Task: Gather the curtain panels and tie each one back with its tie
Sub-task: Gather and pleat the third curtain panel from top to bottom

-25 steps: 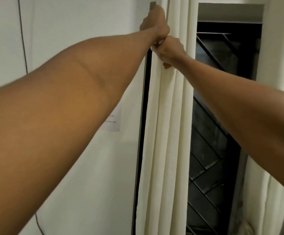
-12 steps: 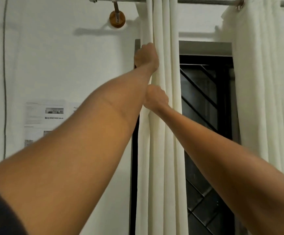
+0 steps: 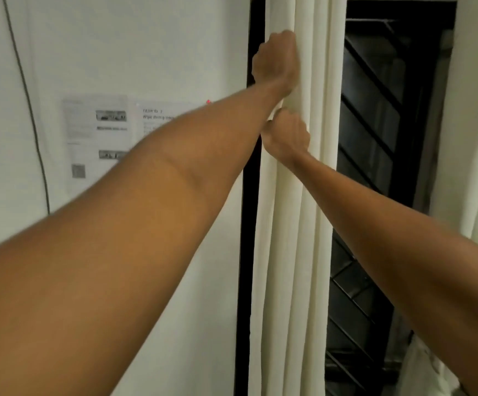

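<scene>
A cream curtain panel [image 3: 292,252] hangs gathered into narrow folds in front of the left side of a dark window. My left hand [image 3: 276,60] is closed on the folds high up, arm stretched out. My right hand [image 3: 288,135] is closed on the same folds just below it, near the panel's left edge. A second cream panel [image 3: 472,138] hangs at the right edge of the view. No tie is visible.
A dark window with a diagonal metal grille [image 3: 375,138] sits between the two panels, in a black frame [image 3: 246,252]. Printed sheets [image 3: 97,138] are stuck on the white wall to the left, and a thin cable [image 3: 29,110] runs down that wall.
The view has tilted down since half a second ago, so the curtain rod is out of sight. Both hands remain closed on the gathered left panel, right just under left.
</scene>
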Available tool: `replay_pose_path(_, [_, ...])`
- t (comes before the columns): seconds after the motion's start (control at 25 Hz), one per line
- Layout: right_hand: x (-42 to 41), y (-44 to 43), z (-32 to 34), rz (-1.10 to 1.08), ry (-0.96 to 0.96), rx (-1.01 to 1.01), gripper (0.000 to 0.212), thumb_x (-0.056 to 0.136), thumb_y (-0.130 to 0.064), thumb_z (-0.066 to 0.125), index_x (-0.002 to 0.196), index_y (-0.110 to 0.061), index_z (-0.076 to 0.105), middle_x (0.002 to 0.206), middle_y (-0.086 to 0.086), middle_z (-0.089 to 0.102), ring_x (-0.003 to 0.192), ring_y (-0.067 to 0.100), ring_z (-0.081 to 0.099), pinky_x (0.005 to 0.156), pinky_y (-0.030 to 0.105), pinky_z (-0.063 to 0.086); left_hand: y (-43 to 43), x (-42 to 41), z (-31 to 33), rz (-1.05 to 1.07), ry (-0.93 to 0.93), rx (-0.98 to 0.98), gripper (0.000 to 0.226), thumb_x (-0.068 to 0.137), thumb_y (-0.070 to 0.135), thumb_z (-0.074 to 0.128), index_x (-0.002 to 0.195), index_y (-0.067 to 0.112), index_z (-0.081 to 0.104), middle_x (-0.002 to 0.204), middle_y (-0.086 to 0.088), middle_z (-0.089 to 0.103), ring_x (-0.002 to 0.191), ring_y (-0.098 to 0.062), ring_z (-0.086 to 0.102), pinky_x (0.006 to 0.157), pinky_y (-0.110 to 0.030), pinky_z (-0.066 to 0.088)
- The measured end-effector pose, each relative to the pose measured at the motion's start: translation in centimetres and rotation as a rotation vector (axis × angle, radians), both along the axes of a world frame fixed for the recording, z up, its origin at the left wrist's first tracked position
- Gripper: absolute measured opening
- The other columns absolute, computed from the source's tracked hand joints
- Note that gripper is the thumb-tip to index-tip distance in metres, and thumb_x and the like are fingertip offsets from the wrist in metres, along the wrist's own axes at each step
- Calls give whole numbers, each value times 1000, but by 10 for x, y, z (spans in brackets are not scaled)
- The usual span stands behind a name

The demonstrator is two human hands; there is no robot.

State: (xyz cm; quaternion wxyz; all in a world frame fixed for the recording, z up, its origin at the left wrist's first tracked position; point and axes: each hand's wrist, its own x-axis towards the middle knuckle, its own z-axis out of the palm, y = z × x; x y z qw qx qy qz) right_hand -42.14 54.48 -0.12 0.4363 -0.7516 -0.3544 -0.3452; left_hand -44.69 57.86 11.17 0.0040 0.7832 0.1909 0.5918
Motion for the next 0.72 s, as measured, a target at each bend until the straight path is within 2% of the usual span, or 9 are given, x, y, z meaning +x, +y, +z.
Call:
replay_pose_path(0.08, [-6,-1,-23,-14,52,-30,13,87,-7,50,76,-13,50,70,-2,52,58,15,50,45,27,29,-13,-11,2,-27,-30,-34,39,95,0,34,66,24,24,65,10,29,54,-6,27,47,-21,22])
replay_pose_path(0.16, [-4,-5,-45,-2,92,-48,11,90,-3,48,83,-10,54,72,-1,52,60,15,51,44,25,28,-24,-18,-2,-6,-29,-56,38,91,-2,33,67,24,23,65,10,27,53,-6,24,47,-21,19])
replay_pose_path(0.28, [2,-13,-69,33,112,-22,12,92,-4,47,98,-6,58,83,2,56,70,20,56,50,27,33,-28,-21,-25,88,12,-82,37,89,-8,36,68,23,32,69,10,37,62,-8,40,51,-22,32])
replay_pose_path(0.36, [2,-18,-80,42,125,-38,15,93,-4,47,102,-6,58,90,4,59,75,22,57,60,33,38,-30,-22,-48,114,47,-121,29,89,-5,42,74,20,42,72,9,43,71,-12,50,55,-24,41])
replay_pose_path(0.44, [1,-23,-94,59,138,-71,17,92,-4,47,104,-6,59,95,5,62,77,24,57,64,36,40,-34,-22,-77,130,102,-150,20,90,-3,45,87,16,51,76,6,47,78,-16,56,64,-27,47])
replay_pose_path(0.56, [-1,-28,-124,69,156,-124,18,94,-5,48,109,-6,59,101,7,64,85,26,62,68,37,44,-35,-15,-113,157,179,-166,18,95,2,48,95,14,61,83,3,56,82,-18,60,70,-29,51])
replay_pose_path(0.64, [-1,-24,-146,66,169,-148,17,95,-4,47,109,-5,58,98,8,64,87,26,64,66,36,45,-29,-10,-124,171,205,-165,18,96,3,50,93,13,65,82,2,58,81,-19,64,70,-29,55])
replay_pose_path(0.72, [0,-14,-170,55,172,-160,13,95,-2,49,104,-5,58,88,6,60,82,24,64,61,33,42,-22,-9,-133,167,226,-134,17,95,4,51,85,14,60,73,3,53,76,-19,62,66,-30,53])
